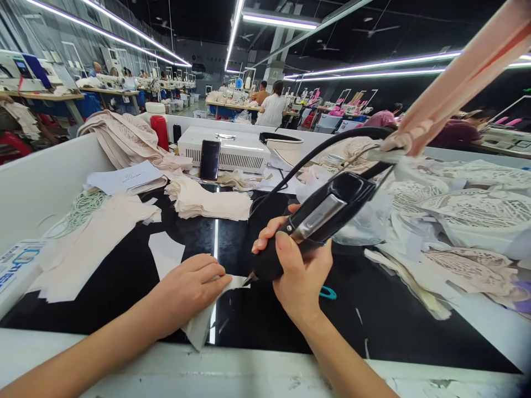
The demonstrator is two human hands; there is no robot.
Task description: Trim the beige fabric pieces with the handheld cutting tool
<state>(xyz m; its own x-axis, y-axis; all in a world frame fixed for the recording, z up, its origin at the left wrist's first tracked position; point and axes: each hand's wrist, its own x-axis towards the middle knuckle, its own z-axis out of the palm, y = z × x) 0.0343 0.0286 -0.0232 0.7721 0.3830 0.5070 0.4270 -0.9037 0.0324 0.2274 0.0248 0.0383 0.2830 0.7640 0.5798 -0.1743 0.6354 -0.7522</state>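
Note:
My right hand (301,271) is wrapped round a black corded handheld cutter (317,215), which slants with its narrow metal tip down to the left. The tip touches or nearly touches the edge of a small off-white fabric piece (199,326) on the black board (265,315). My left hand (193,290) presses on that piece with its fingers together and covers much of it. A white curved pattern piece (166,251) lies just beyond my left hand. Beside my right wrist is a small teal clip-like thing (327,292).
Stacked cream fabric (211,196) lies behind, with more stacks (91,243) at left. A white vented box (244,149) and a phone (209,160) stand at the back. Lace pieces (477,215) heap at right. A pink cloth strap (464,77) hangs beside the cutter's cable (315,160).

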